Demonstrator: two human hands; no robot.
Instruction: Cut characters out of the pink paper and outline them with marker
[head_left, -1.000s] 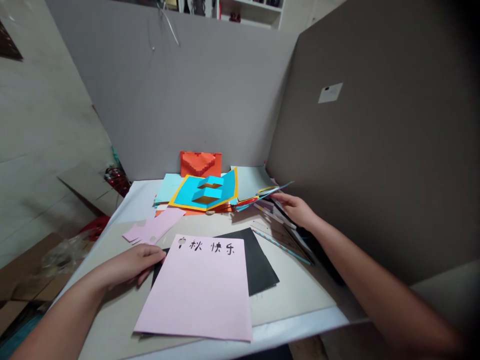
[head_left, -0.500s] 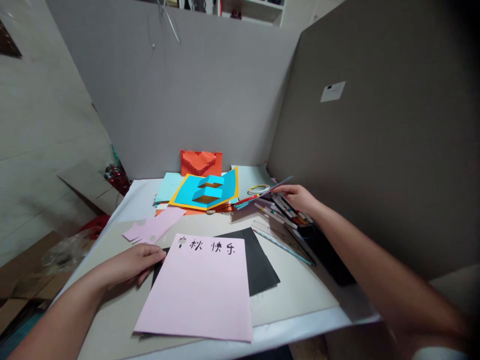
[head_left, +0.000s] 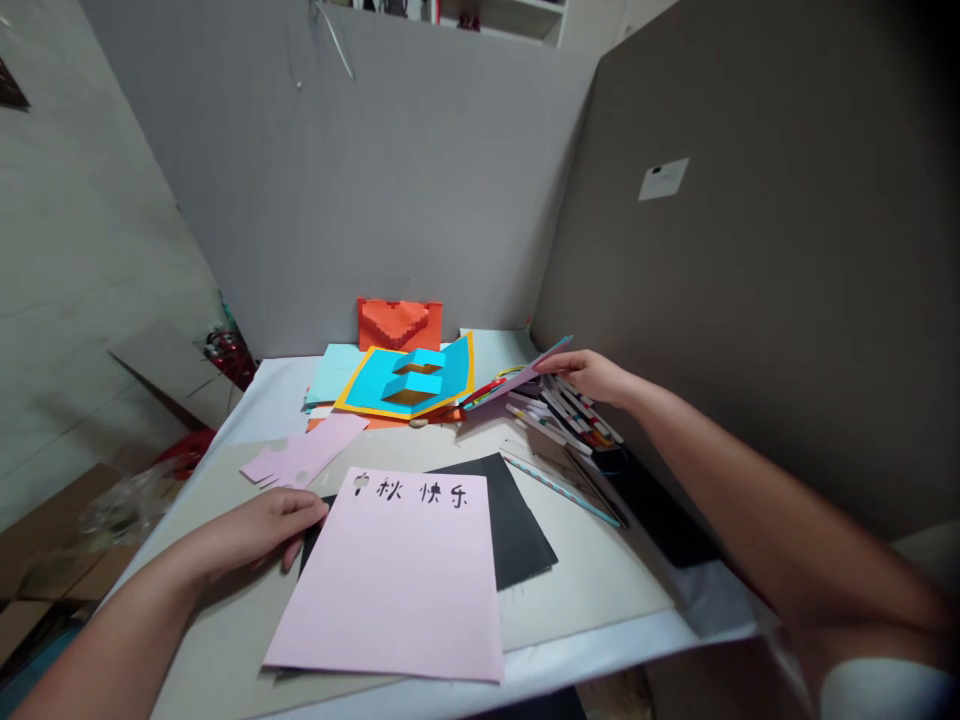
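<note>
Grey partition walls (head_left: 337, 200) around a white-covered table (head_left: 277, 400). Right hand (head_left: 592, 377) pinching a lilac folded card (head_left: 521, 378) by its edge, marker pens (head_left: 562, 412) just below the grip; left hand (head_left: 262, 530) loosely curled, fingertips resting against a pink sheet (head_left: 390, 580), black paper (head_left: 517, 520) beneath.

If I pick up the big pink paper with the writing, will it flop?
The pink paper looks like thin card, so it is probably light and may droop if held by one edge. It lies partly on black paper, so it might slide easily when pushed.
</note>
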